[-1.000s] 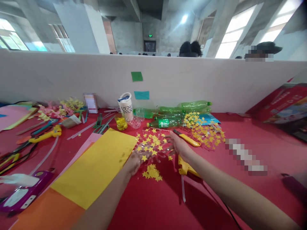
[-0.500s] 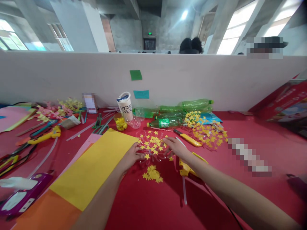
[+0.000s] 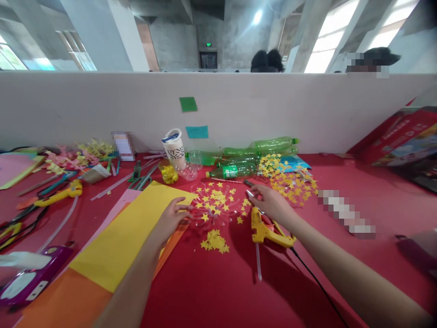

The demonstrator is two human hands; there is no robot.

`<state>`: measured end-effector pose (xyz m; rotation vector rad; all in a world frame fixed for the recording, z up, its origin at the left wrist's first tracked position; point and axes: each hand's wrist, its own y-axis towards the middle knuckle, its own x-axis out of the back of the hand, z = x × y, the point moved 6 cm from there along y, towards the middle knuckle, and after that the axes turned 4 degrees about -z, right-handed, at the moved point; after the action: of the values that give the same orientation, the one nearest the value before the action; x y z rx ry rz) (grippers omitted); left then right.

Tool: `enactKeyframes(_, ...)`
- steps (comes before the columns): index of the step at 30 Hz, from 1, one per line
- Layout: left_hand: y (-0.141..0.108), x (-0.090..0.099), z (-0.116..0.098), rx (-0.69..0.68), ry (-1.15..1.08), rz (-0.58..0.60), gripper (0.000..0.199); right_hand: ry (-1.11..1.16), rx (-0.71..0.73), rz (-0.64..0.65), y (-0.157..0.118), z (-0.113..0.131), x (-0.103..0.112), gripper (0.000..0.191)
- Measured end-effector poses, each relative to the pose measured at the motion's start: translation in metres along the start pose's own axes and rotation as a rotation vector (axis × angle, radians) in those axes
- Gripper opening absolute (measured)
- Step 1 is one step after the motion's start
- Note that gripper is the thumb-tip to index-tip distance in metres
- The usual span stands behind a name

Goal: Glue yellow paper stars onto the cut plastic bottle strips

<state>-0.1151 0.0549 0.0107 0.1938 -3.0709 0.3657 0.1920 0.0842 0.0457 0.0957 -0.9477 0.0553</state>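
Observation:
My left hand (image 3: 173, 219), open with its fingers apart, hovers over the right edge of the yellow paper (image 3: 136, 232), beside a clear plastic piece (image 3: 223, 220) with spread strips. Yellow stars (image 3: 215, 197) lie scattered across this piece. In front of it sits a small heap of yellow stars (image 3: 215, 241). My right hand (image 3: 271, 202) is to the right, its fingers closed around something slim with a pale pointed tip (image 3: 250, 193); its kind is unclear. Just below that hand lies a yellow glue gun (image 3: 264, 230) with a clear glue stick (image 3: 258, 262) and a black cord.
Green plastic bottles (image 3: 239, 171) lie along the white partition (image 3: 136, 105), next to a white cup (image 3: 173, 148). More yellow stars (image 3: 293, 182) spread at the right. Scissors (image 3: 139, 182), another yellow glue gun (image 3: 63, 193) and a purple device (image 3: 37, 275) occupy the left.
My left hand has drawn back left from the stars. My right hand has moved right, off the plastic piece, and closed around the pale-tipped item. The view has shifted slightly.

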Motion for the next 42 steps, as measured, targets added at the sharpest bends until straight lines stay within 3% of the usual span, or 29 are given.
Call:
enactKeyframes(3,-0.002,0.012,-0.007,-0.106,0.079,-0.104,0.044,-0.196,0.042,0.061,-0.035,-0.018,0.008,0.018)
enactKeyframes(7,-0.005,0.016,-0.017,-0.255,0.065,-0.173,0.038,-0.328,0.158,0.125,-0.075,-0.023,-0.007,0.033)
enactKeyframes(15,-0.025,0.01,-0.011,-0.303,0.11,-0.174,0.036,-0.367,0.213,0.054,-0.081,-0.027,-0.034,0.033)
enactKeyframes(20,-0.038,0.013,-0.003,-0.245,0.167,-0.125,0.034,-0.205,0.211,-0.025,-0.081,-0.036,-0.025,0.046)
enactKeyframes(25,-0.045,-0.002,0.005,-0.23,0.337,-0.012,0.015,0.082,0.198,-0.177,-0.064,-0.03,-0.003,0.036)
enactKeyframes(28,-0.048,-0.022,0.015,-0.304,0.529,0.101,0.014,0.31,0.17,-0.234,-0.049,-0.024,-0.004,0.03)
enactKeyframes(30,-0.05,-0.031,0.021,-0.399,0.622,0.11,0.012,0.454,0.165,-0.255,-0.045,-0.022,-0.009,0.028)
enactKeyframes(34,-0.055,-0.035,0.028,-0.599,0.748,0.054,0.008,0.668,0.137,-0.281,-0.052,-0.025,-0.016,0.026)
enactKeyframes(39,-0.071,-0.043,0.026,-0.764,0.937,0.206,0.012,0.803,0.097,-0.257,-0.061,-0.031,-0.016,0.03)
enactKeyframes(42,-0.077,-0.043,0.024,-0.823,1.014,0.211,0.015,0.835,0.071,-0.229,-0.061,-0.034,-0.019,0.032)
